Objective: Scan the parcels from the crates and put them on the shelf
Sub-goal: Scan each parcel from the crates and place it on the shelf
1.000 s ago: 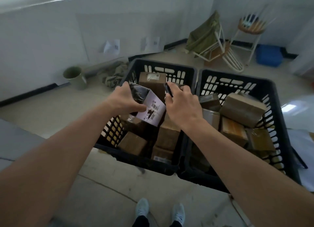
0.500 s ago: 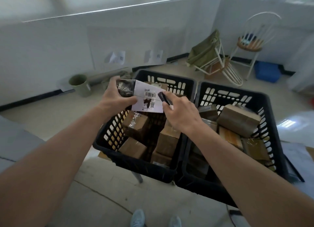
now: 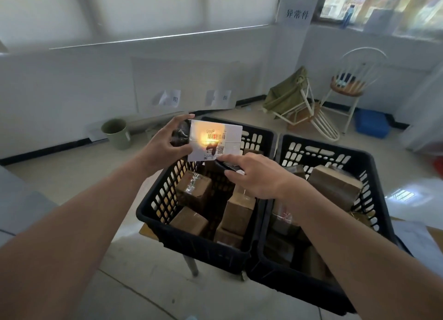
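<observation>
Step in hand: I judge this to be the scan itself; an orange glow falls across the barcode label point(image 3: 216, 137) on the parcel's white face.

Left hand: my left hand point(image 3: 165, 142) grips the white parcel point(image 3: 214, 140) by its dark left end, thumb on the near face and fingers over the top edge. It holds the label turned toward me, apparently so the printed face stays uncovered for reading.

Right hand: my right hand point(image 3: 254, 176) is curled around a small dark handheld scanner point(image 3: 226, 165), its nose just under the parcel's lower edge and aimed up at the label.

Parcel position: lifted clear above the far rim of the left crate point(image 3: 191, 244), touching nothing but the left hand.

Crates: two black slotted crates stand side by side, the right crate point(image 3: 311, 288) touching the left. Both hold brown taped cartons point(image 3: 194, 190) lying loose at odd angles.

Support: the crates rest on a low stand; only one leg point(image 3: 191, 265) shows.

Shelf: not in view, so I cannot say where the parcel goes.

Surroundings: a green bucket point(image 3: 116, 132) at far left by the wall, a white chair point(image 3: 352, 87) at far right.

Risk: in my judgement the one-ended grip may let the parcel tip.
</observation>
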Demonstrator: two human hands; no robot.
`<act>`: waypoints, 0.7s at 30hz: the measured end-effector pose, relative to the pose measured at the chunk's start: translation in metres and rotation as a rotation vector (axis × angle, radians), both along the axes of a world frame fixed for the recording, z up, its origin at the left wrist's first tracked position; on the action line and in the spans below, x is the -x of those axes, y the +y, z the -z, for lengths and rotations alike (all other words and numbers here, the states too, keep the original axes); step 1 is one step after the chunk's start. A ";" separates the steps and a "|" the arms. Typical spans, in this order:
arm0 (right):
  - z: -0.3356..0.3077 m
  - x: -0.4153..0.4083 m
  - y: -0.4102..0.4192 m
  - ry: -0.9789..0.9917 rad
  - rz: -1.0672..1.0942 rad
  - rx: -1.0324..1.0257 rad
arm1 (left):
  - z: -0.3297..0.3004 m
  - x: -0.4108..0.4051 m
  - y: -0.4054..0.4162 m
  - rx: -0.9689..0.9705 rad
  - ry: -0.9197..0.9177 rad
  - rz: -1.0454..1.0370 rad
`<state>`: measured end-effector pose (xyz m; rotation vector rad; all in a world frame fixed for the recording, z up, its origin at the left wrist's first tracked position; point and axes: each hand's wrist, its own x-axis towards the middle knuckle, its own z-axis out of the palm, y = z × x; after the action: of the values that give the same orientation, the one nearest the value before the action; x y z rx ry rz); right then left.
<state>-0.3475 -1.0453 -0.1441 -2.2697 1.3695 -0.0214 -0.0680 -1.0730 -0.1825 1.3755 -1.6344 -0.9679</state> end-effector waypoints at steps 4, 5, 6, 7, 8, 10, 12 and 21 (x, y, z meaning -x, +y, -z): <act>-0.011 -0.003 0.003 0.037 -0.032 -0.010 | -0.005 -0.014 -0.001 -0.021 0.071 0.016; -0.013 -0.003 0.003 0.050 -0.041 -0.015 | -0.006 -0.018 -0.001 -0.024 0.071 0.020; -0.015 -0.004 0.004 0.062 -0.047 -0.019 | -0.007 -0.021 -0.001 -0.021 0.066 0.021; -0.017 -0.004 0.004 0.074 -0.049 -0.024 | -0.008 -0.023 0.000 -0.016 0.060 0.019; -0.019 -0.005 0.005 0.082 -0.049 -0.031 | -0.010 -0.026 0.001 -0.013 0.056 0.017; -0.021 -0.007 0.006 0.095 -0.049 -0.046 | -0.013 -0.031 0.004 -0.017 0.060 0.014; -0.021 -0.011 0.007 0.117 -0.054 -0.045 | -0.015 -0.035 0.006 -0.021 0.073 0.007; -0.018 -0.031 0.004 0.060 -0.024 -0.017 | -0.025 -0.053 0.012 -0.003 0.083 -0.044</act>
<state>-0.3169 -1.0416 -0.1264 -2.2893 1.3670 0.0666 -0.0148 -1.0607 -0.1573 1.3502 -1.5359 -0.9883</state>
